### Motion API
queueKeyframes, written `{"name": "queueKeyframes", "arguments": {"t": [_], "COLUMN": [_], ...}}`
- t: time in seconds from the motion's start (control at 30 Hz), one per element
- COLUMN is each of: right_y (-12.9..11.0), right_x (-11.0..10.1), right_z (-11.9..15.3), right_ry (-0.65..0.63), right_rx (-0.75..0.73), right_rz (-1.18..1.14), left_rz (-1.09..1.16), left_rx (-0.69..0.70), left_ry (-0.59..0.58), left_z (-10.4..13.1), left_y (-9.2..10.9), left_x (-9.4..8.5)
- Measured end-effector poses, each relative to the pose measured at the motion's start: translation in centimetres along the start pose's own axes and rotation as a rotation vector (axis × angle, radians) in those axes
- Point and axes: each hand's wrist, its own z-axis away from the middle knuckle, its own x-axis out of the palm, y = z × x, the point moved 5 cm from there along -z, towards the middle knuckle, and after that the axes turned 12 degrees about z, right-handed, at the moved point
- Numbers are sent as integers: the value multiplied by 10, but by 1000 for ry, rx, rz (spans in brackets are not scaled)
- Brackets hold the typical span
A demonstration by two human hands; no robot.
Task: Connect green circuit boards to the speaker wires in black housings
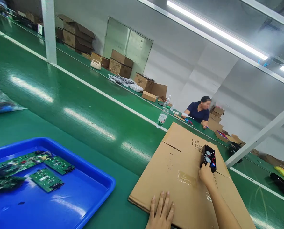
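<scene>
A flattened cardboard sheet (180,162) with handwritten marks and strips of tape lies on the green bench in front of me. My left hand (161,211) rests flat on its near edge, fingers spread, holding nothing. Towards the far right of the sheet is an open black case (205,152) with round silvery parts, red wires and a small blue part inside. My right hand (206,173) is closed on the near end of this case, the fingertips at its rim. The underside of the case is hidden.
At left, a blue tray (84,162) holds several green circuit boards (46,179). A plastic bag (1,98) lies behind it. A water bottle (162,118) stands beyond the cardboard. Across the bench sits a person (196,111), near several cardboard boxes (144,82). A white post (261,135) slants at right.
</scene>
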Motion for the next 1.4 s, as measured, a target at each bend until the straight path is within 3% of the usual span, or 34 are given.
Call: {"name": "queueKeyframes", "arguments": {"t": [0.13, 0.23, 0.33, 0.43, 0.6, 0.73, 0.87, 0.97, 1.07, 1.2, 1.3, 1.4], "right_y": [-12, -4, 16, 27, 10, -10, -33, -50, -63, -62, -51, -46], "right_x": [-30, -65, -94, -90, -59, -69, -88, -85, -68, -61, -77, -101], "right_z": [73, 123, 152, 165, 175, 191, 219, 240, 257, 264, 253, 243], "right_ry": [-58, -160, -87, 17, 71, 120, 287, 405, 463, 455, 254, -18], "right_rx": [-149, -394, -547, -535, -446, -447, -512, -551, -657, -702, -596, -477], "right_rz": [-61, -284, -486, -389, -133, -138, -206, -265, -276, -285, -508, -815], "left_rz": [97, 141, 175, 207, 382, 700, 732, 713, 651, 446, 195, 33], "left_rx": [23, -31, -74, -89, -126, -243, -383, -442, -448, -497, -719, -946], "left_ry": [-141, -181, -202, -225, -300, -239, -140, -97, -116, -144, -99, -92], "left_z": [-3, -6, -10, -13, -15, -21, -27, -28, -21, 1, 28, 56], "left_y": [-1, -1, 0, 2, 0, -14, -29, -34, -40, -80, -132, -176], "left_x": [-8, -14, -18, -25, -34, -34, -32, -42, -71, -139, -195, -233]}}
